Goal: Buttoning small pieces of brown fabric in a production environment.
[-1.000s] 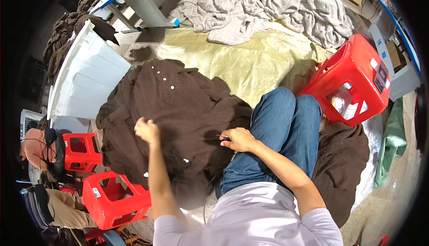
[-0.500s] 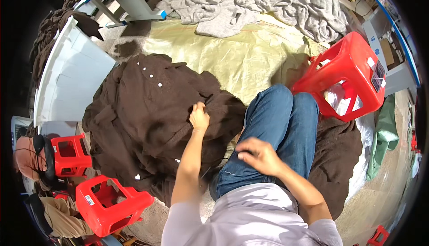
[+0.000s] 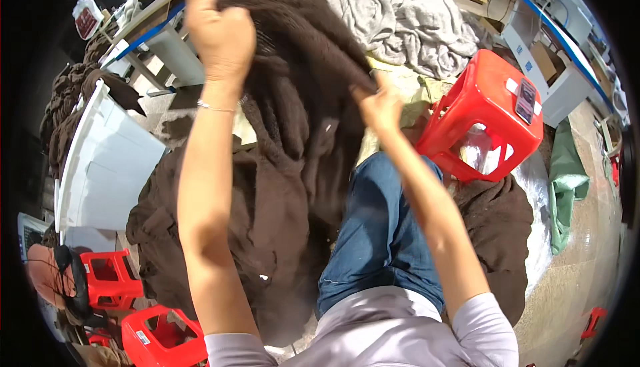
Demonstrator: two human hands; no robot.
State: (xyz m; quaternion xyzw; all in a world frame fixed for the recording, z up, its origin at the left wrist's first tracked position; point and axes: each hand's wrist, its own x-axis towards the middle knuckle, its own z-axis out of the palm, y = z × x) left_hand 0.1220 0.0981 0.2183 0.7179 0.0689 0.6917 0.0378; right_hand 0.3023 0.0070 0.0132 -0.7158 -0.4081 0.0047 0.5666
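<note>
A dark brown knitted cloth (image 3: 287,94) hangs stretched between my two raised hands, its lower folds dropping toward my knees. At its upper left corner my left hand (image 3: 220,34) is closed on the fabric, the wrist wearing a thin bracelet. My right hand (image 3: 380,106) pinches the cloth's right edge above my knees. Beneath and left of it spreads a heap of the same brown fabric (image 3: 180,234), with a small white scrap (image 3: 264,277) on it. Whether the held cloth is a garment or a loose panel, I cannot tell.
A red plastic stool (image 3: 460,94) with a phone (image 3: 526,100) on top stands right of my knees. Grey fabric (image 3: 413,27) lies piled beyond. At left are a white bin (image 3: 100,167) and red stools (image 3: 110,277). More brown fabric (image 3: 500,247) lies at my right.
My left hand has lifted a brown cloth off the heap, up and away from me. My right hand has moved from my lap to grip its right edge.
</note>
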